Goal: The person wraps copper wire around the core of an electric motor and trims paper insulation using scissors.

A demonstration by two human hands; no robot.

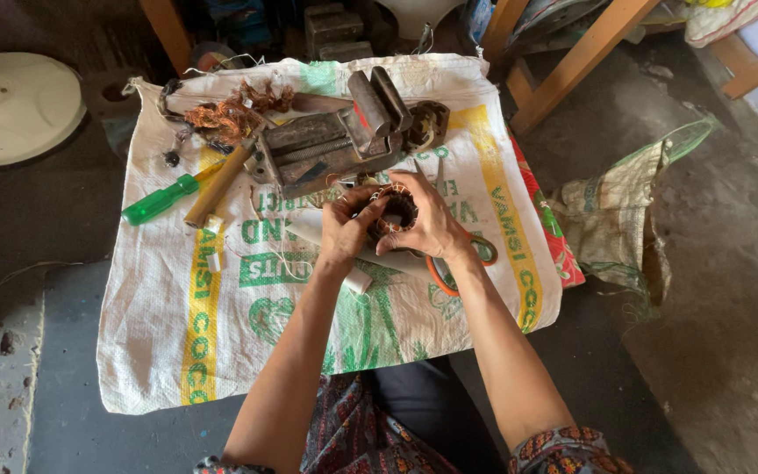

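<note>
A round motor stator point(394, 211) with copper windings sits between both my hands, above a white woven sack point(221, 342) spread on the floor. My left hand point(348, 230) grips its left side, thumb on the rim. My right hand point(427, 219) wraps its right side, fingers curled over the top. Orange-handled scissors point(449, 272) lie on the sack just under my right wrist. A white tube-like piece point(357, 279) lies below my left wrist.
A metal bench vise point(335, 136) stands at the sack's far edge, beside a tangle of copper wire point(230, 114). A green-handled screwdriver point(164, 200) and a wooden handle point(217, 186) lie left. Wooden furniture legs point(572, 61) and a crumpled sack point(616, 219) are at right.
</note>
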